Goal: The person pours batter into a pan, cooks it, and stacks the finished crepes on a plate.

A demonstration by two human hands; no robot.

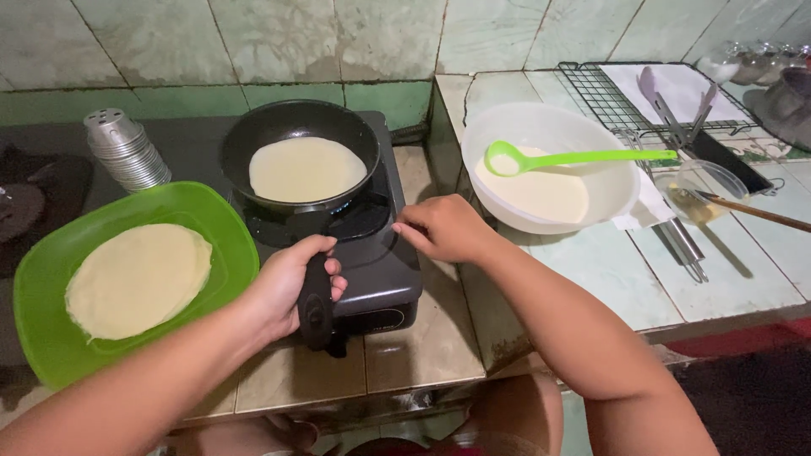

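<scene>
A small pale label (390, 318), perhaps printed, sits on the black stove's (380, 270) front edge

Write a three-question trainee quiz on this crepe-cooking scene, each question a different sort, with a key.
1. True or false: the left hand grips the black handle of the frying pan.
2. Where does the green ladle rest? A) in the pan B) across the white bowl of batter C) on the wire rack
3. Fill in: the finished crepe lies on a green ____.

Key: 1 true. 2 B. 3 plate. The right hand holds nothing that shows; it rests at the edge of the stove.
</scene>
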